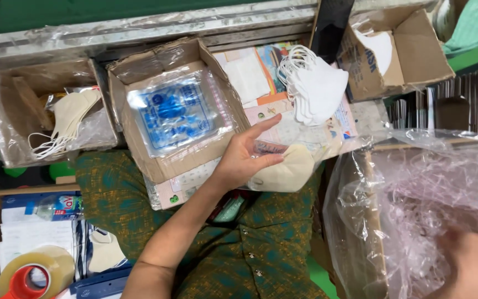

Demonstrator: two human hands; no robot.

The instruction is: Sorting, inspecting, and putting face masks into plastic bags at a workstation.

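Your left hand [244,158] grips a beige face mask [286,171] inside a thin clear bag, thumb pressed on top and forefinger stretched out, just in front of the open cardboard box [139,144] filled with clear packets printed in blue [172,113]. A stack of white masks [316,86] lies just beyond the beige one. Your right hand [468,260] sits deep in the plastic-lined carton [355,221] at your right, blurred behind the crinkled film, so you cannot tell whether its fingers are closed. A tape roll [34,271] rests well apart at lower left.
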